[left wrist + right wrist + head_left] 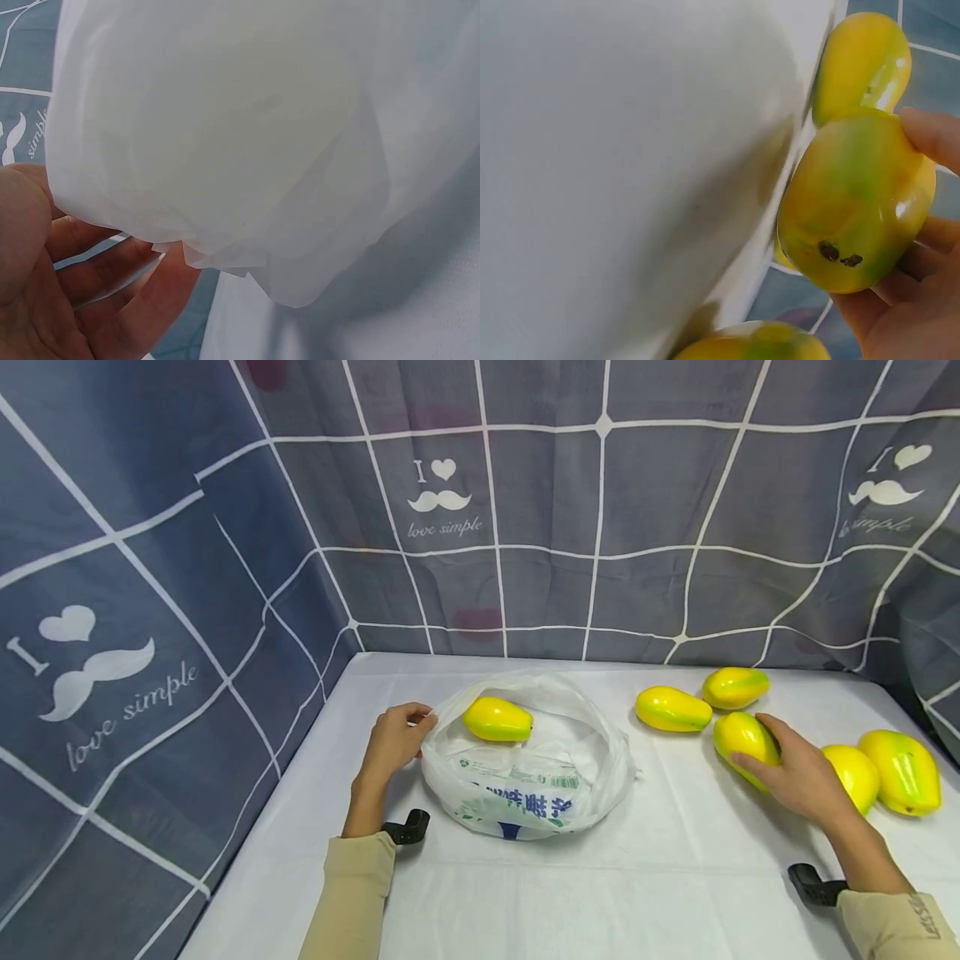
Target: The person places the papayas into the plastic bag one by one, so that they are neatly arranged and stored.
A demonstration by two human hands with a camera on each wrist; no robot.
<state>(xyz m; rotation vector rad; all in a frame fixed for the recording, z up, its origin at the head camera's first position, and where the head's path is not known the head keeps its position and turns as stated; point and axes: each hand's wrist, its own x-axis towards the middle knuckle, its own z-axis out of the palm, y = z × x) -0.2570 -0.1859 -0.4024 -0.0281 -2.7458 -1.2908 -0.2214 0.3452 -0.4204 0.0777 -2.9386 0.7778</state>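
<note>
While the left hand (397,739) pinches the left edge of the open plastic bag (517,793), where one yellow fruit (497,720) lies, a light hold should avoid tearing it. Further right on the bench (600,902), the right hand (798,777) curls its fingers (864,311) round a second fruit (738,739) among four others (674,708); a wide wrap should prevent slipping, and a straight lift should spare its neighbours.

The head camera is looking forward and down from behind both grips; wrist cameras are closely facing the bag (480,806) at the left hand (393,741) and the fruit (744,737) in the right hand (801,777), the head view sharing both.
</note>
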